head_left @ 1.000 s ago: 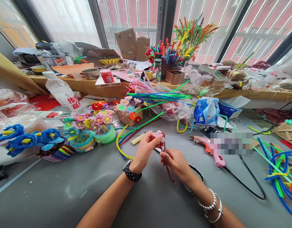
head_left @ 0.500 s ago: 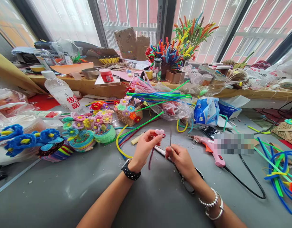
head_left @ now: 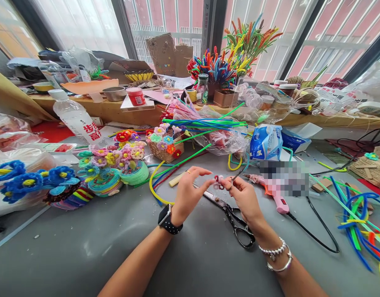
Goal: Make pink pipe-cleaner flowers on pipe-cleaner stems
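Note:
My right hand [head_left: 244, 200] pinches a small pink and dark red pipe-cleaner flower [head_left: 218, 182], blurred by motion. A dark pipe-cleaner end [head_left: 238, 174] sticks up beyond the right fingers. Just left of the flower is my left hand [head_left: 191, 189], its thumb and fingers apart with nothing between them. Beneath the hands, black-handled scissors [head_left: 230, 211] lie on the grey table [head_left: 196, 264]. A pink glue gun [head_left: 280, 203] rests right of my right hand, partly covered by a blurred patch.
Pipe-cleaner flower pots [head_left: 105, 181] and blue flowers [head_left: 30, 181] stand at left. Behind the hands are a flower basket [head_left: 165, 152], plastic-wrapped pipe cleaners [head_left: 220, 138] and a blue tissue pack [head_left: 265, 142]. Loose pipe cleaners [head_left: 358, 218] and the glue gun's cord [head_left: 316, 237] lie at right.
My left hand has let go of the flower, and its fingers have spread. The flower is now in my right hand, which has turned and moved slightly right. More of the scissors shows.

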`<state>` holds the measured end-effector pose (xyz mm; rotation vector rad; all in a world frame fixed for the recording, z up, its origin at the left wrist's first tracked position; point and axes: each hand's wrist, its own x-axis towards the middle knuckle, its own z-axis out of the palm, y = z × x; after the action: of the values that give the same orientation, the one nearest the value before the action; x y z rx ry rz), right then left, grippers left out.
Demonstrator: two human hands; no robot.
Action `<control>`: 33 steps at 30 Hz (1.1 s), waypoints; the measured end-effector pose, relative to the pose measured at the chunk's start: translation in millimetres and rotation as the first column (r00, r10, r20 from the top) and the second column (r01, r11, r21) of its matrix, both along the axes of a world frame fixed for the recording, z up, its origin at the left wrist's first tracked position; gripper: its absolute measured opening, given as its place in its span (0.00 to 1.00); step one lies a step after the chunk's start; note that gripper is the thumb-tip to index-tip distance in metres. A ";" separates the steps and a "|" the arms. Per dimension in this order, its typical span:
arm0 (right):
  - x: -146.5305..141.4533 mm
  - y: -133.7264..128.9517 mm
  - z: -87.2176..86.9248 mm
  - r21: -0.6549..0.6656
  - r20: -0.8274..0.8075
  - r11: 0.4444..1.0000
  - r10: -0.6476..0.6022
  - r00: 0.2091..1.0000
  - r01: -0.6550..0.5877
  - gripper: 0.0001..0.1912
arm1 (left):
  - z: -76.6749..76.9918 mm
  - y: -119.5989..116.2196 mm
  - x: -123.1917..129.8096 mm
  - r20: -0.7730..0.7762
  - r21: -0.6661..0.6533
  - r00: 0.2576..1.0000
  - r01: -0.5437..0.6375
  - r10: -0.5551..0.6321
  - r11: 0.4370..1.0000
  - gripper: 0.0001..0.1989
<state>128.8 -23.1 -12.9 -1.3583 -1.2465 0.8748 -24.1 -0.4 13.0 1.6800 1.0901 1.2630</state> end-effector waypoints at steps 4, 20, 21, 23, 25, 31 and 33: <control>-3.6 3.1 -6.5 -0.023 -0.138 0.990 -0.141 0.980 0.139 0.15 | 1.0 -0.6 1.6 0.113 -0.255 0.975 0.213 -0.190 0.943 0.15; -7.2 -2.2 -3.7 0.027 0.064 0.982 0.186 0.980 -0.188 0.29 | -1.8 4.0 1.0 0.455 -0.429 0.890 0.203 0.017 0.881 0.11; -7.3 -2.3 -3.2 0.014 0.107 0.972 0.231 0.967 -0.234 0.32 | -0.9 4.2 0.9 0.471 -0.438 0.882 0.197 0.037 0.877 0.11; -9.4 -3.0 -2.0 -0.025 0.192 0.947 0.318 0.928 -0.320 0.36 | 0.5 4.2 1.2 0.492 -0.453 0.869 0.204 0.054 0.868 0.10; -13.0 -4.6 -0.6 -0.053 0.275 0.921 0.384 0.881 -0.385 0.37 | 1.2 3.7 1.8 0.505 -0.466 0.861 0.208 0.065 0.860 0.10; -20.6 -8.8 1.0 -0.079 0.346 0.899 0.430 0.834 -0.431 0.39 | -1.3 3.1 1.9 0.546 -0.471 0.837 0.267 0.039 0.841 0.08; -20.9 -9.0 1.0 -0.084 0.338 0.898 0.433 0.836 -0.431 0.38 | -2.2 3.2 2.0 0.555 -0.470 0.831 0.280 0.034 0.837 0.07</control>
<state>107.9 -32.1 -11.9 -1.2889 -1.8832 0.9666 -22.2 2.8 10.8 0.8660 0.8446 1.1099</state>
